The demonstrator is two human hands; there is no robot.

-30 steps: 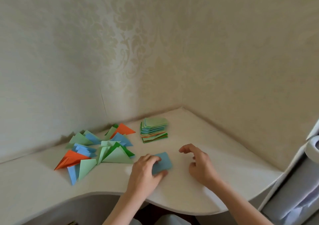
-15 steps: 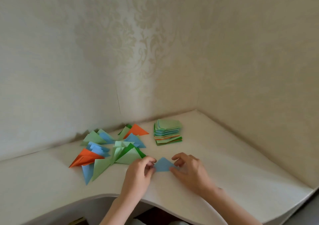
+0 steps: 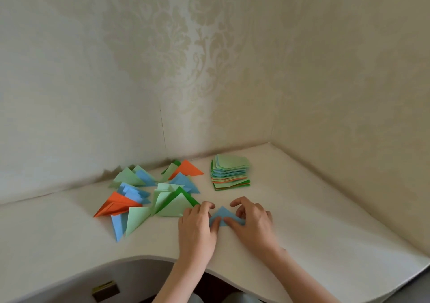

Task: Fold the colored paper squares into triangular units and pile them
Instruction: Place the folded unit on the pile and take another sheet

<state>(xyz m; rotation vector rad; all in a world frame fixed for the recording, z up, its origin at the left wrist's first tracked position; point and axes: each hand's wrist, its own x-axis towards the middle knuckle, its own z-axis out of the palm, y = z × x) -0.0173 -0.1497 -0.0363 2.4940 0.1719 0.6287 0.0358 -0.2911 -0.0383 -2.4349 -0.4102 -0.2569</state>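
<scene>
Small blue paper piece (image 3: 222, 214), partly folded to peaked triangle, lies flat on white curved-edge tabletop (image 3: 325, 237), lower centre of frame. Left hand (image 3: 197, 228) and right hand (image 3: 252, 223) close together, one each side of it, fingers curled, thumbs pinning its lower edge. Loose pile of folded triangular units (image 3: 149, 195), green, blue, orange, just left of hands. Neat stack of unfolded coloured paper squares (image 3: 230, 172) above hands, near wall corner.

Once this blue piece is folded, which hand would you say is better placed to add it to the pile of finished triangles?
Probably the left hand: it already touches the blue piece and sits right beside the finished triangles. The right hand would have to cross over it.
</scene>
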